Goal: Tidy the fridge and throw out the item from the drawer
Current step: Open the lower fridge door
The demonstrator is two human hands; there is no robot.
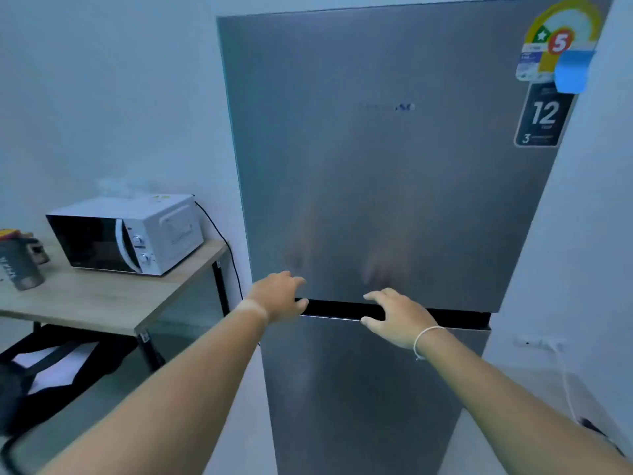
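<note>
A tall silver fridge (pixel 394 186) stands in front of me with both doors closed; its inside and the drawer are hidden. A black recessed strip (pixel 335 308) separates the upper door from the lower door (pixel 370 389). My left hand (pixel 279 298) is at the left end of that strip, fingers loosely bent against the bottom of the upper door, thumb at the gap. My right hand (pixel 397 315) hovers at the middle of the strip with fingers spread and relaxed, holding nothing.
To the left, a white microwave (pixel 128 234) sits on a wooden table (pixel 102 299), with a dark bottle (pixel 22 265) at its left edge. A black bag (pixel 41 375) lies under the table. Stickers (pixel 548 73) cover the fridge's top right corner. A white cable (pixel 565 382) hangs at the right wall.
</note>
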